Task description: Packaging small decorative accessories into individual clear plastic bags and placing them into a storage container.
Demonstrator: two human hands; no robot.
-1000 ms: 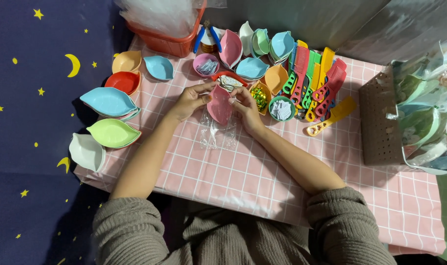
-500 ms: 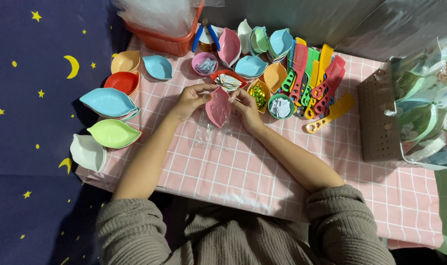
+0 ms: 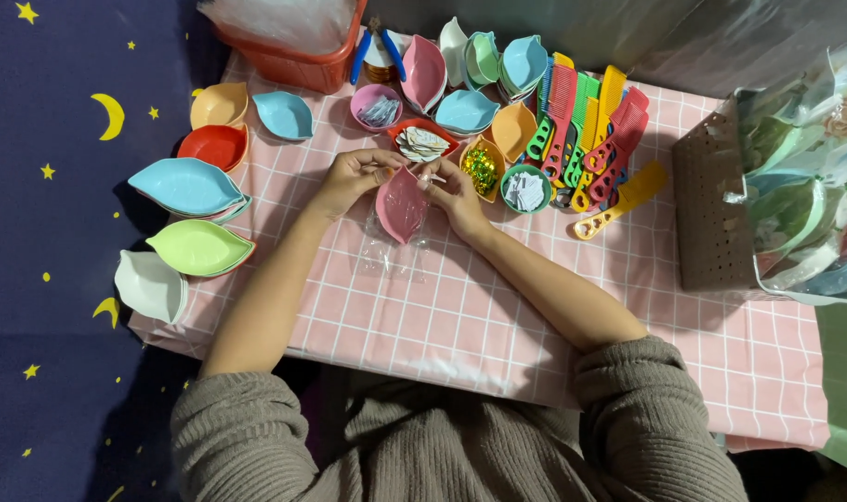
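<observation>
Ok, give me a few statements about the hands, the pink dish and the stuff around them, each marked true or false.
1. Both hands, left hand and right hand, hold the pink dish. True.
2. The pink dish sits inside a clear plastic bag. True.
3. The combs lie to the person's left, by the green dish. False: they lie to the right, beyond the right hand; the green dish is on the left.
4. The tablecloth is plain blue. False: it is pink with a white grid.
5. A red basket stands at the table's far edge. True.
</observation>
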